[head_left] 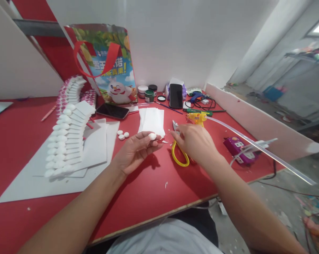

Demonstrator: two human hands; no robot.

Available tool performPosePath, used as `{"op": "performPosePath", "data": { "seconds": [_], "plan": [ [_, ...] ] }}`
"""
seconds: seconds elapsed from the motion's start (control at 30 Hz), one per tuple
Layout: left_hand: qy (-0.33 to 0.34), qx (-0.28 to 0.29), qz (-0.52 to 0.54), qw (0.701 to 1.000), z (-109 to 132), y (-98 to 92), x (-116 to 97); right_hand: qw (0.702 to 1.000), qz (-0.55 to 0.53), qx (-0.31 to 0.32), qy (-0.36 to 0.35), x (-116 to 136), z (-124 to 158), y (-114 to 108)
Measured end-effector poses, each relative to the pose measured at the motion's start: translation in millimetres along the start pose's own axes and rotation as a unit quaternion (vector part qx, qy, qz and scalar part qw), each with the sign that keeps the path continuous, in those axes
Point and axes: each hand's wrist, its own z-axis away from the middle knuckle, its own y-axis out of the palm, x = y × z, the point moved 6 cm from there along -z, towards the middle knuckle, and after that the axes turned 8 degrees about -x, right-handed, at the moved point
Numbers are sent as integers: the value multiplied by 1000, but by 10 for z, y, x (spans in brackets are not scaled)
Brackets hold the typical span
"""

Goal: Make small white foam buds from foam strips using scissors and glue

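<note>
A small white foam piece (pixel 152 136), rounded and lumpy, sits pinched between the thumb and fingertips of the left hand (pixel 135 150), held just above the middle of the red tabletop (pixel 148 190). Just to its right the right hand (pixel 195 143) lies palm down over the yellow-handled scissors (pixel 179 157). One plastic loop shows beneath the palm and the metal tips poke out past the fingers, but whether the fingers actually grasp the handles cannot be told. The tabletop is smooth and matte with a pale wooden edge, and it is dotted with tiny white scraps. Beyond the foam piece lies a stack of flat white rectangular sheets (pixel 152 121), and three small white rounded bits (pixel 123 134) lie close together near it on the left. Further left, rows of white strips with rounded tips (pixel 65 135) curve across large white boards (pixel 69 176). A dark phone (pixel 112 110) lies flat near a glossy printed gift bag (pixel 106 63) with red ribbon handles. Small paint jars (pixel 148 92) and a second phone (pixel 176 96), propped upright, stand near the plain white wall. Right of the scissors sits a yellow glue gun (pixel 196 118) with a long translucent glue stick (pixel 254 146) reaching past the table edge, above a purple power strip (pixel 235 146). The floor to the right is grey concrete, littered and blurred.
</note>
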Motion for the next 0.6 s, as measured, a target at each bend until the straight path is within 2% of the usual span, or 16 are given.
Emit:
{"op": "performPosePath", "data": {
  "seconds": [0.07,0.1,0.13,0.23,0.3,0.43,0.5,0.6],
  "plan": [
    [43,-11,-27,999,-14,-22,-64,987,-156,-46,-14,96,-98,-94],
    [72,-18,-49,996,-19,-39,-107,968,-248,-49,0,125,-141,-88],
    [104,-26,-78,991,-21,-60,-152,939,-341,-36,22,152,-176,-40],
    [189,-52,-182,964,-15,-128,-269,819,-565,34,91,249,-208,244],
    [243,-74,-251,934,-1,-170,-328,778,-616,55,112,298,-182,431],
    [315,-84,-344,881,28,-169,-371,753,-642,81,121,336,-124,669],
    [311,-82,-352,879,21,-155,-356,740,-656,87,123,329,-122,708],
    [263,-93,-328,903,-10,-158,-320,708,-685,102,141,304,-138,742]
  ]
}}
